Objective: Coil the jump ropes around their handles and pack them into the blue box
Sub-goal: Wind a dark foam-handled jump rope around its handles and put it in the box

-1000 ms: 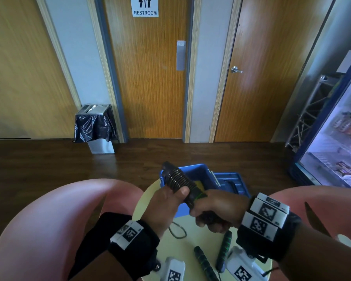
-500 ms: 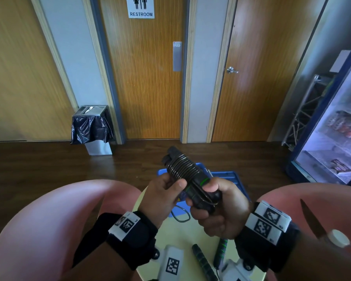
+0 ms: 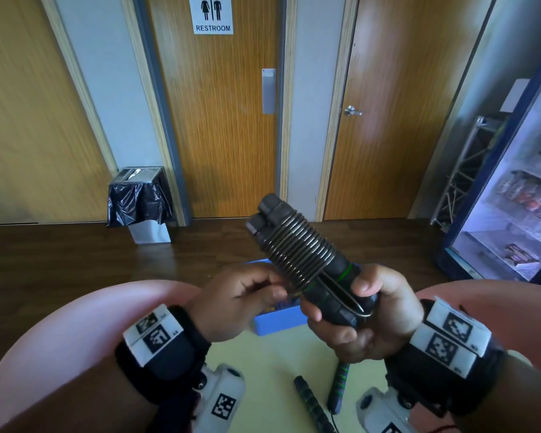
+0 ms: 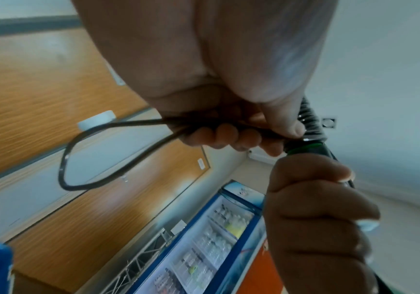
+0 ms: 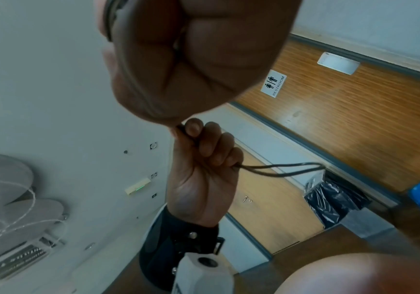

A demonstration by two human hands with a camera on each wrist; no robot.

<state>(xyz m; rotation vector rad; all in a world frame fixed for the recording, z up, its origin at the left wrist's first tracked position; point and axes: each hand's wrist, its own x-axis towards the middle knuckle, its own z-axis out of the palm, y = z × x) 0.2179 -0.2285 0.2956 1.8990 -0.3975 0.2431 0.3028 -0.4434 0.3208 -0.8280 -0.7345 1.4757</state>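
Observation:
My right hand [image 3: 361, 310] grips the lower ends of two black jump-rope handles [image 3: 328, 292] held side by side, tilted up and to the left. Tight turns of rope coil [image 3: 300, 250] wrap their upper part. My left hand [image 3: 247, 295] pinches the loose end of the rope just left of the coil; that rope loop [image 4: 98, 155] hangs out past its fingers [image 4: 226, 137]. The blue box [image 3: 278, 321] stands on the table behind and below my hands, mostly hidden. A second rope's green-striped handles [image 3: 338, 385] lie on the table near me.
The pale yellow round table [image 3: 272, 370] has a pink chair [image 3: 69, 335] to its left and another [image 3: 494, 304] to its right. A bin with a black liner [image 3: 139, 201] stands by the restroom door. A glass-front fridge [image 3: 519, 207] is at the right.
Both hands have lifted the coiled handles higher, away from the table and box. The loose rope loop has come up off the table with the left hand.

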